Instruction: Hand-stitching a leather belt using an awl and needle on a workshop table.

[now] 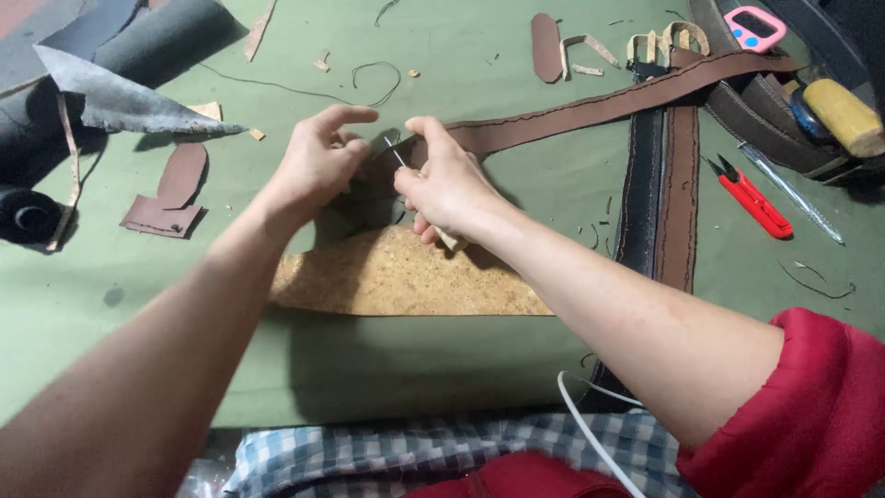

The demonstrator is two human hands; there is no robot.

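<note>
Between both hands' fingers [346,152], brown strap [590,109] end, awl [398,155] pressed in

Counting two bare hands, left hand [318,166] and right hand [447,184], plus three long brown leather straps [590,111], one cork board [406,277], one red thread snips [754,198], one pink timer [754,26], two small brown leather offcuts [171,194].

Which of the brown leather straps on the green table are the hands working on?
The long brown leather strap running diagonally from the upper right. Its end lies between the left hand and right hand; the two vertical straps lie untouched.
</note>
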